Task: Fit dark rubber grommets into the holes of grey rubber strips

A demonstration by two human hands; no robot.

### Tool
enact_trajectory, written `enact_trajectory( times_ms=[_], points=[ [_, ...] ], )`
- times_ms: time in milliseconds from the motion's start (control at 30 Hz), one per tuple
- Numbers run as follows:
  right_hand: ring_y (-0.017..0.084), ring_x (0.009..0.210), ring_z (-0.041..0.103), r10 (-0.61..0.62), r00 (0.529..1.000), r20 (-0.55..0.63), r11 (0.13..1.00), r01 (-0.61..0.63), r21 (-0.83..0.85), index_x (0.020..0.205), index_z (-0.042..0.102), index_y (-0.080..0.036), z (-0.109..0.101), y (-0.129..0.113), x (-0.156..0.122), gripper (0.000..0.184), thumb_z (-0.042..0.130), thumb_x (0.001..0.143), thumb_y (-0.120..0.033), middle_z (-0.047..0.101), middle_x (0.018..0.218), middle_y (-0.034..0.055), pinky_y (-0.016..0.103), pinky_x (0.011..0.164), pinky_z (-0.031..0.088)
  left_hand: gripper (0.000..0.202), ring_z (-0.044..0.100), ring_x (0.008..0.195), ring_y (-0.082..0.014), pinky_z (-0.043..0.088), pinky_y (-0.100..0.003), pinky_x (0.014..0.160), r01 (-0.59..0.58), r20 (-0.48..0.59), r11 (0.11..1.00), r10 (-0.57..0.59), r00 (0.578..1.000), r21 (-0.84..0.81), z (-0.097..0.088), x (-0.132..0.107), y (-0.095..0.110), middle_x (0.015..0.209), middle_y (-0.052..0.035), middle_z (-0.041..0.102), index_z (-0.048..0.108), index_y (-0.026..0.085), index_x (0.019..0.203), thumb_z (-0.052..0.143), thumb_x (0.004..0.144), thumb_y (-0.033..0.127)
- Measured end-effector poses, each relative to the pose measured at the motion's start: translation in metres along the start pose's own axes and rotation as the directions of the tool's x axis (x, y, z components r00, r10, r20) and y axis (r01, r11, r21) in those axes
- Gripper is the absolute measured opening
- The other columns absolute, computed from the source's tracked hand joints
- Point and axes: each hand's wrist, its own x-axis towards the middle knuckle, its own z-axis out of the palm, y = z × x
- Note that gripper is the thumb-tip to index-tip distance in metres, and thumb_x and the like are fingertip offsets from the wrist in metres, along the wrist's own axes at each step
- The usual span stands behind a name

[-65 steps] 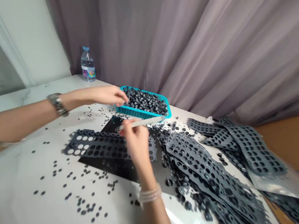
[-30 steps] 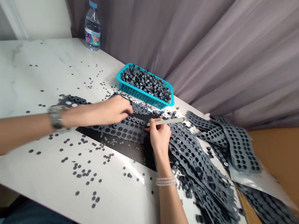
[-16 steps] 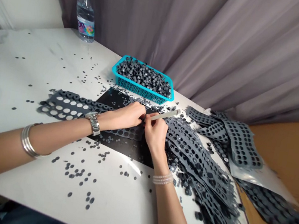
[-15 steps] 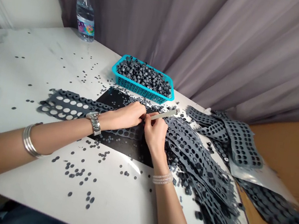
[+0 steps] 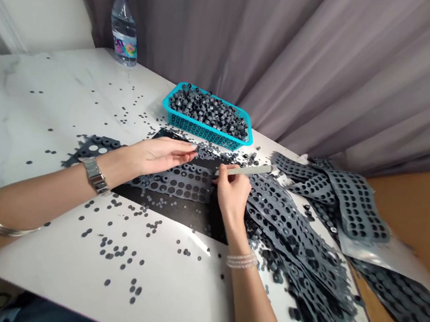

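My left hand [image 5: 158, 156] lies flat and open above a perforated dark grey rubber sheet [image 5: 184, 189], its fingertips reaching towards small loose grey pieces. My right hand [image 5: 232, 193] pinches a pale grey flat stick [image 5: 248, 170] at the sheet's right end. The sheet rests on a black mat [image 5: 174, 214], and my left forearm hides part of it. Round rubber rings sit in some of the sheet's holes. I cannot tell what the stick is made of.
A turquoise plastic basket [image 5: 203, 133] heaped with grey rubber rings stands behind my hands. Punched sheets [image 5: 301, 234] pile up at right, and small dark discs [image 5: 118, 254] lie scattered across the white marble table [image 5: 45, 101]. A water bottle [image 5: 124, 29] stands at the back.
My left hand has opened and drawn back left, away from my right hand. The stick now points more sideways to the right, and the view has shifted slightly.
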Motion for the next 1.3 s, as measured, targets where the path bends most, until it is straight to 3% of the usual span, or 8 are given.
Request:
enact_trajectory(
  times_ms=[167, 467, 867, 967, 1033, 1100, 1167, 1300],
  points=[
    [0.022, 0.057, 0.065, -0.008, 0.997, -0.078, 0.998, 0.012, 0.055, 0.073, 0.060, -0.020, -0.006, -0.001, -0.002, 0.028, 0.051, 0.087, -0.042, 0.066, 0.056, 0.0011, 0.029, 0.063, 0.044, 0.007, 0.066, 0.085, -0.0127, 0.055, -0.022, 0.084, 0.148, 0.046, 0.973, -0.142, 0.989, -0.178, 0.004, -0.008, -0.004, 0.085, -0.0093, 0.070, 0.070, 0.010, 0.077, 0.066, 0.079, 0.004],
    [0.020, 0.058, 0.067, -0.053, 0.998, -0.012, 0.986, 0.055, 0.159, 0.073, 0.059, -0.020, -0.001, -0.002, -0.005, 0.029, 0.051, 0.090, -0.043, 0.064, 0.058, -0.0003, 0.029, 0.063, 0.047, 0.011, 0.069, 0.093, -0.0148, 0.054, -0.022, 0.092, 0.242, 0.111, 0.938, -0.221, 0.969, -0.246, 0.013, -0.020, -0.001, 0.094, -0.0131, 0.072, 0.069, 0.010, 0.081, 0.060, 0.086, 0.009],
    [0.021, 0.058, 0.067, -0.037, 0.999, 0.023, 0.983, 0.032, 0.183, 0.073, 0.059, -0.020, 0.003, 0.000, -0.004, 0.030, 0.052, 0.089, -0.045, 0.064, 0.058, 0.0004, 0.029, 0.061, 0.048, 0.019, 0.065, 0.103, -0.0167, 0.051, -0.024, 0.096, 0.216, 0.173, 0.952, -0.180, 0.968, -0.218, 0.012, -0.026, -0.004, 0.102, -0.0148, 0.068, 0.066, 0.009, 0.085, 0.054, 0.075, -0.002],
    [0.021, 0.058, 0.067, -0.025, 0.999, 0.035, 0.977, 0.017, 0.211, 0.074, 0.059, -0.020, 0.005, 0.002, -0.003, 0.029, 0.052, 0.088, -0.045, 0.064, 0.057, 0.0004, 0.029, 0.062, 0.048, 0.026, 0.065, 0.092, -0.0182, 0.056, -0.030, 0.082, 0.170, 0.114, 0.976, -0.155, 0.981, -0.137, 0.010, -0.024, -0.002, 0.094, -0.0141, 0.067, 0.064, 0.012, 0.078, 0.046, 0.063, -0.001],
    [0.021, 0.058, 0.067, -0.019, 0.998, 0.063, 0.979, 0.006, 0.204, 0.075, 0.060, -0.020, 0.006, 0.004, -0.002, 0.029, 0.052, 0.088, -0.045, 0.065, 0.057, 0.0007, 0.029, 0.062, 0.048, 0.019, 0.063, 0.080, -0.0184, 0.054, -0.033, 0.069, 0.051, 0.062, 0.995, -0.057, 0.996, 0.086, 0.009, -0.020, -0.001, 0.089, -0.0133, 0.067, 0.062, 0.014, 0.070, 0.046, 0.064, 0.007],
    [0.022, 0.058, 0.067, -0.019, 0.995, 0.094, 0.985, 0.003, 0.171, 0.076, 0.061, -0.019, 0.007, 0.004, -0.001, 0.029, 0.052, 0.088, -0.044, 0.065, 0.056, 0.0012, 0.029, 0.062, 0.048, 0.015, 0.060, 0.076, -0.0191, 0.049, -0.035, 0.065, -0.130, 0.042, 0.890, 0.124, 0.991, 0.437, 0.009, -0.014, -0.002, 0.087, -0.0112, 0.068, 0.063, 0.016, 0.069, 0.048, 0.070, 0.016],
    [0.021, 0.058, 0.066, -0.038, 0.993, 0.112, 0.993, 0.024, 0.119, 0.076, 0.062, -0.019, 0.007, 0.002, 0.000, 0.028, 0.052, 0.088, -0.043, 0.066, 0.056, 0.0015, 0.029, 0.062, 0.046, 0.014, 0.060, 0.078, -0.0205, 0.047, -0.036, 0.071, -0.240, 0.066, 0.692, 0.268, 0.961, 0.681, 0.011, -0.006, -0.003, 0.083, -0.0084, 0.069, 0.068, 0.017, 0.074, 0.055, 0.071, 0.022],
    [0.019, 0.056, 0.062, -0.093, 0.987, 0.128, 0.996, 0.090, 0.029, 0.072, 0.062, -0.020, 0.007, -0.002, 0.001, 0.027, 0.050, 0.088, -0.039, 0.065, 0.056, 0.0007, 0.028, 0.060, 0.042, 0.016, 0.061, 0.088, -0.0236, 0.043, -0.037, 0.085, -0.378, 0.270, 0.270, 0.361, 0.892, 0.886, 0.015, 0.009, -0.010, 0.084, -0.0069, 0.070, 0.074, 0.017, 0.078, 0.062, 0.066, 0.019]
  ],
)
